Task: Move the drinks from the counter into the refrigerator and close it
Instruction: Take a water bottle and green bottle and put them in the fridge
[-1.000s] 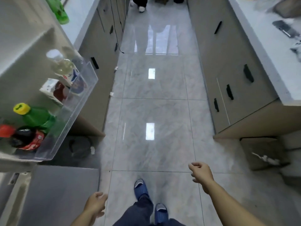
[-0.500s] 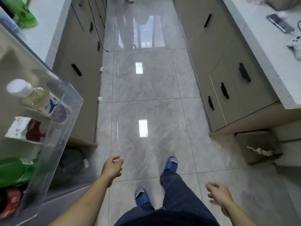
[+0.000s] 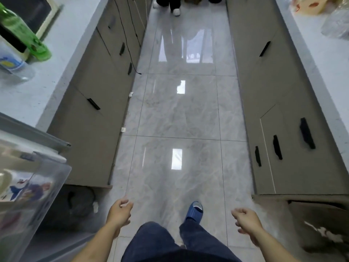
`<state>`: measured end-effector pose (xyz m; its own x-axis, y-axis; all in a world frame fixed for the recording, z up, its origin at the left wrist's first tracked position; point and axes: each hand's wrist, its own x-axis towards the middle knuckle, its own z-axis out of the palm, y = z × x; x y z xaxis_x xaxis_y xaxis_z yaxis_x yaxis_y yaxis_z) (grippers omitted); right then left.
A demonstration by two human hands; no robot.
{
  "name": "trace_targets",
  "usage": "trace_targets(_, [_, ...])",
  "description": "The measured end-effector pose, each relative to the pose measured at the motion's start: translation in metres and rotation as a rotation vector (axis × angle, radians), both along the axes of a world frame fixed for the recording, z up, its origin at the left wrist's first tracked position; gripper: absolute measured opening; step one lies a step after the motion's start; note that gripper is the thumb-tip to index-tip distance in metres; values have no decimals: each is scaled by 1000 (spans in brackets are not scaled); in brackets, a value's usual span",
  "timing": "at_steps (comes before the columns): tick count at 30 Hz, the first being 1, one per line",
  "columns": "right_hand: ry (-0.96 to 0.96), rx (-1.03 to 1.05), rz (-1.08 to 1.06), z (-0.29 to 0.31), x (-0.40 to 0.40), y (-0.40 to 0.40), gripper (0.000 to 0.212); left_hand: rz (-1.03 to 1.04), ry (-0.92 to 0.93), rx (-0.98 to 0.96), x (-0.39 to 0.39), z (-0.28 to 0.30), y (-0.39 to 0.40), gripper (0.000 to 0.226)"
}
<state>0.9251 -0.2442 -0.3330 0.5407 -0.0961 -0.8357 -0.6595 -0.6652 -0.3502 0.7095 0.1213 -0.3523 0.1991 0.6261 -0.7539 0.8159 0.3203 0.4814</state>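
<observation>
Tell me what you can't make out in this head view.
- Green bottle on the left counter: top cut off by the frame edge.
- Clear bottle beside it: cut off at the left edge.
- Drinks in the refrigerator door bin: blurred, labels unreadable.
- Refrigerator interior: out of frame.

one green bottle (image 3: 28, 37) and one clear bottle (image 3: 11, 59) on the counter (image 3: 62, 53), two hands, one blue slipper (image 3: 194, 211)

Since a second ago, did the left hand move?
Yes. The left hand swung forward and rightward past the clear door bin, which it had hung beneath, empty.
</observation>
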Motion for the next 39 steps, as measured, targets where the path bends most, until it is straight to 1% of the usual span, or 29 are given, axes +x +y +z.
trace_targets(5, [-82, 110, 135, 11, 100, 67, 9, 120, 43, 19, 31, 5, -3, 23])
trace_targets(10, [-88, 184, 242, 11, 170, 142, 14, 224, 91, -16, 53, -1, 7, 29])
trace_targets(16, [-98, 196, 394, 12, 228, 225, 13, 397, 82, -59, 91, -13, 44, 29])
trace_targets(20, [-96, 166, 490, 23, 261, 268, 14, 489, 72, -74, 123, -7, 79, 28])
trace_targets(24, [-106, 127, 598, 24, 295, 306, 12, 530, -4, -74, 161, 2, 120, 27])
trace_targets(29, [-91, 54, 700, 14, 338, 352, 13, 605, -95, -7, 206, 24, 165, 21])
trace_targets(33, [-88, 32, 778, -1, 367, 400, 16, 702, -160, 46, 231, 42, 196, 21])
trace_targets(36, [-74, 21, 856, -12, 384, 442, 17, 777, -171, 94, 242, 49, 209, 21])
trace_targets(39, [-21, 49, 930, -16, 398, 495, 17, 870, -138, 144, 252, 58, 220, 17])
